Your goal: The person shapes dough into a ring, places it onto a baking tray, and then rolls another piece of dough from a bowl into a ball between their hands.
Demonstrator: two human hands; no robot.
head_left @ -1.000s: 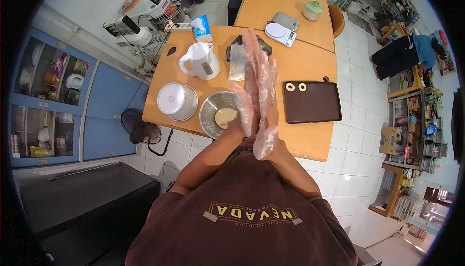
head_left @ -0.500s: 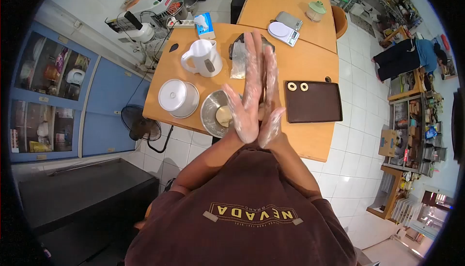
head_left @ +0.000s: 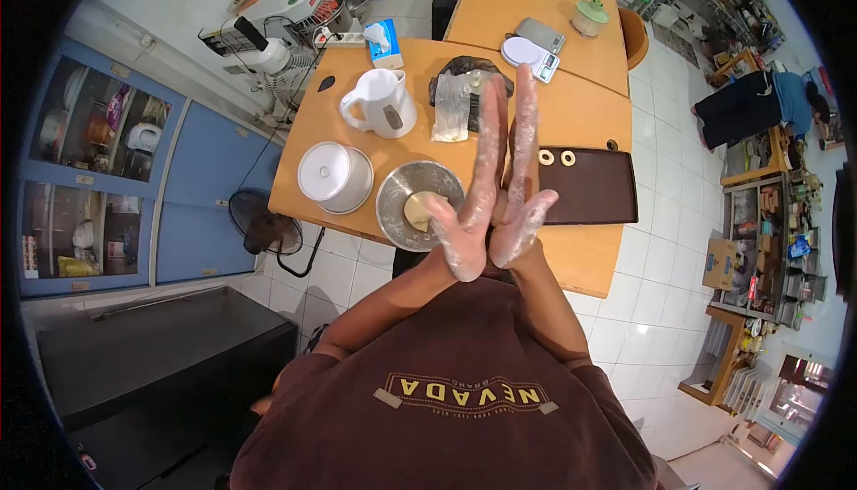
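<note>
My left hand [head_left: 475, 213] and my right hand [head_left: 524, 209] wear clear plastic gloves and are raised in front of my chest, palms facing and fingers stretched forward. Between the palms shows a small pale piece of dough [head_left: 501, 205], mostly hidden by the hands. Just left of my left hand, a metal mixing bowl [head_left: 390, 209] holds a larger lump of dough [head_left: 417, 211]. To the right of my right hand lies a dark baking tray [head_left: 589, 197] with two dough rings [head_left: 568, 158] near its far edge.
A white lidded tub [head_left: 335, 178], white electric kettle [head_left: 384, 104], plastic bag [head_left: 452, 108], tissue box [head_left: 384, 44] and kitchen scale [head_left: 530, 59] stand on the wooden table [head_left: 420, 57]. A black fan [head_left: 266, 222] is left of the table. Another person [head_left: 750, 106] is at the far right.
My hands have shifted slightly to the right and slid against each other, with the right fingertips now farther forward than the left. The whole view has moved a little.
</note>
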